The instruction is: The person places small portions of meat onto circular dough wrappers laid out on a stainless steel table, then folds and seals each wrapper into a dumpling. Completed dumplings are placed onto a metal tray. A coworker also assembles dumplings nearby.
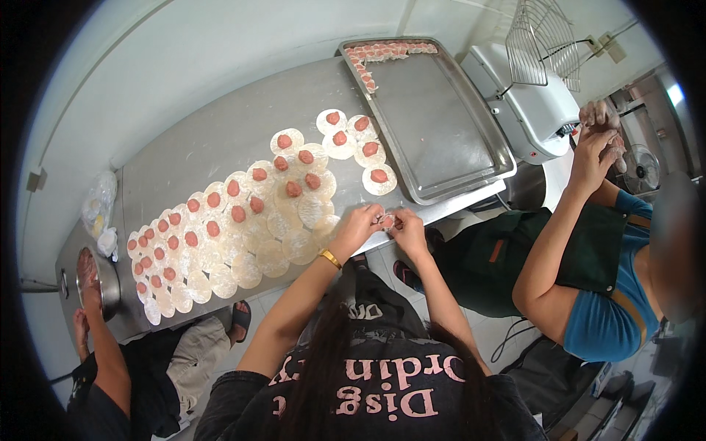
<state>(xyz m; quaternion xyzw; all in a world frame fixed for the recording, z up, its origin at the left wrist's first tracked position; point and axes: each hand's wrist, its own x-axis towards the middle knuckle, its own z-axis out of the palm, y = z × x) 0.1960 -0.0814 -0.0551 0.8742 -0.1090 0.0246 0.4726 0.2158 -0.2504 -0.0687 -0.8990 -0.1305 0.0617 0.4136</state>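
The left hand and the right hand pinched a small, soft dough piece with pink filling between their fingertips, just above the near edge of the shiny grey metal worktop. Small, gentle squeezes would likely have closed it best without pushing the pink out. Flat, pale, round dough sheets, many with pink meat balls, reached close to the left hand, so that wrist needed care. The big grey metal tray had a raised rim near the right hand; its wide middle gave room to move.
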